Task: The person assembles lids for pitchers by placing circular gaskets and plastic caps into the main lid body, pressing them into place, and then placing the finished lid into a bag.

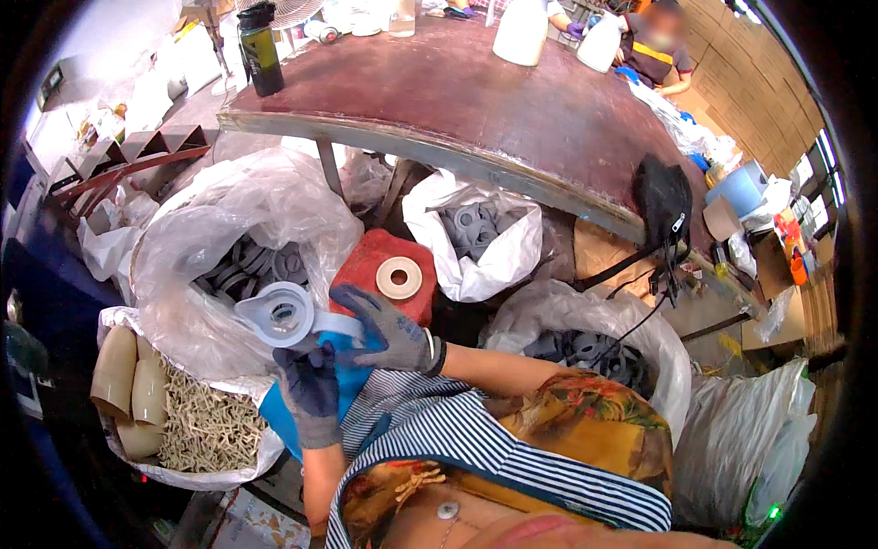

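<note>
A pale grey plastic ring (pixel 277 314) with a flat handle-like tab is held in front of the body by 2 gloved hands. The right hand (pixel 389 331) is closed over the tab end of the ring, its grip pressed around it from above. The left hand (pixel 311 392) is placed just below the ring, its fingers curled up toward the ring's underside; whether that grip is pinching the ring cannot be told. Both hands are covered by dark grey work gloves.

Just behind the hands, a red block (pixel 370 265) is seen with a roll of beige tape (pixel 400 277) lying on top of it. To the left, a clear plastic bag (pixel 210 238) filled with grey parts is stood open, and below it a white bag (pixel 206 430) of small beige pieces and cardboard tubes (pixel 128 389) is set. 2 more bags of grey rings are placed under the edge of a dark brown desk (pixel 476 96), on which a black bottle (pixel 261 50) is stood. A striped apron (pixel 476 439) is worn over the lap.
</note>
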### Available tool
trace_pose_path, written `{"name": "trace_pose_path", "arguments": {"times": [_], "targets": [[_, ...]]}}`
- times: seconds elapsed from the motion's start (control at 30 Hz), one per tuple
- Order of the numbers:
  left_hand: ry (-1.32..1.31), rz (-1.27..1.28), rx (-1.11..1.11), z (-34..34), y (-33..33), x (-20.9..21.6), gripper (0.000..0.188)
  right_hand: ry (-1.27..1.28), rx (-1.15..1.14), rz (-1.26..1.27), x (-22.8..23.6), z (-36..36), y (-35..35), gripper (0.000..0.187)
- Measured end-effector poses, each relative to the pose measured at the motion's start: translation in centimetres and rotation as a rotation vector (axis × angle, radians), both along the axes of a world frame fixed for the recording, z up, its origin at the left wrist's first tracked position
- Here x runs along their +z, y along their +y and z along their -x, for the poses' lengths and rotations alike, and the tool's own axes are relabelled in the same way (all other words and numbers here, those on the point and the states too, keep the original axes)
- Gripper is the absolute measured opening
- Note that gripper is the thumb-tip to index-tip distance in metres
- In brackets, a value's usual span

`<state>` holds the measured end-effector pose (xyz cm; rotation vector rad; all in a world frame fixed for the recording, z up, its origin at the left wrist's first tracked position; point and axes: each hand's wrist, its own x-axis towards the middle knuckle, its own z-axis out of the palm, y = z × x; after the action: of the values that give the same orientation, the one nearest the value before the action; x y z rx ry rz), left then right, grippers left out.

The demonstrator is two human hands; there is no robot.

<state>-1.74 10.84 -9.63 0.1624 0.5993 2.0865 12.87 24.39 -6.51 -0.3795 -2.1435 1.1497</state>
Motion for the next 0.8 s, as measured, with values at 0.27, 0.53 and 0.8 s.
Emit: {"name": "trace_pose_path", "arguments": {"times": [0.27, 0.53, 0.8], "targets": [[0.492, 0.333, -0.342, -0.5, 1.9, 5.1, 0.049, 0.012, -0.156, 0.754, -1.6, -4.5, 3.2, 0.047], [1.586, 1.176, 0.335, 11.0, -2.1, -5.3, 0.044, 0.846, -0.916, 0.227, 12.2, -13.7, 14.2, 0.033], [1.502, 1.118, 0.201, 10.5, -1.7, -5.3, 0.038, 0.707, -0.745, 0.092, 8.9, -14.8, 17.0, 0.027]]}}
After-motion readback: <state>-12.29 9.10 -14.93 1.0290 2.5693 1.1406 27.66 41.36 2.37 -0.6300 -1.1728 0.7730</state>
